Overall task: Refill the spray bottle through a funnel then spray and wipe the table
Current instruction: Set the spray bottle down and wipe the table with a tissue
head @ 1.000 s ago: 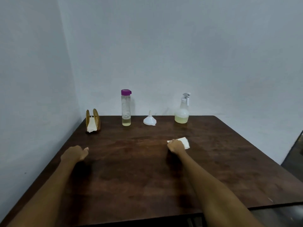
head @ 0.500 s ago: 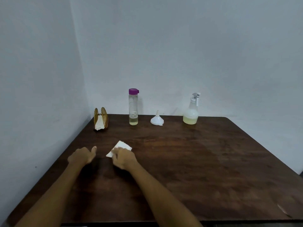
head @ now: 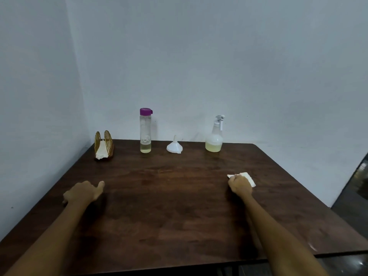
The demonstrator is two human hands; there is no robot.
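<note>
Half a second ago our right hand (head: 240, 186) pressed the tissue (head: 249, 177) at nine o'clock beside the loosely curled, empty left hand (head: 83, 193); now, gripping it, it has swept to three o'clock, so wiping the desk (head: 179, 206) is underway, spray bottle (head: 214, 136) parked at one o'clock.

Along the back edge of the table (head: 179, 206) stand, left to right, a napkin holder (head: 104, 145), a bottle (head: 145, 130), a funnel (head: 174, 145) and a spray bottle (head: 214, 135), each apart from the next. Nearer, the left hand (head: 82, 192) rests on the table's left side and the right hand (head: 240, 185) on a tissue (head: 250, 179) at the right.
</note>
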